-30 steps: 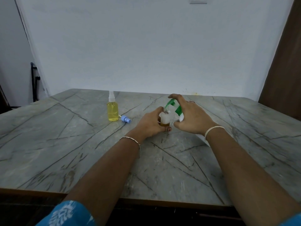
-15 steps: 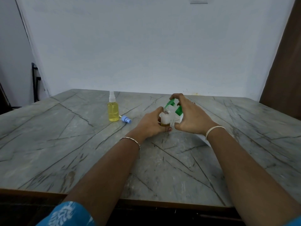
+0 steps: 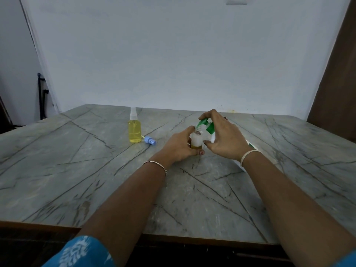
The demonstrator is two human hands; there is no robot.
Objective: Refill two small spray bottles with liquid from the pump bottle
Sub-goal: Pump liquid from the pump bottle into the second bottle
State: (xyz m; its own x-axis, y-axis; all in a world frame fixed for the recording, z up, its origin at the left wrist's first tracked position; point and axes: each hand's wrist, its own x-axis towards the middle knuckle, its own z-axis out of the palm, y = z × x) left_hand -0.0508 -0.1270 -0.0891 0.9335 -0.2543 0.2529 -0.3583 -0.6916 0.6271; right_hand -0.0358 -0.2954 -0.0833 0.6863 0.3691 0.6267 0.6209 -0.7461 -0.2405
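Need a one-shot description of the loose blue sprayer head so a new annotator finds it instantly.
Start at the grey marble table and find the upright yellow-filled spray bottle standing left of centre. Lying on its side beside that bottle's base, just to its right, is the blue sprayer head. It is the only blue item on the tabletop and far smaller than the bottle.
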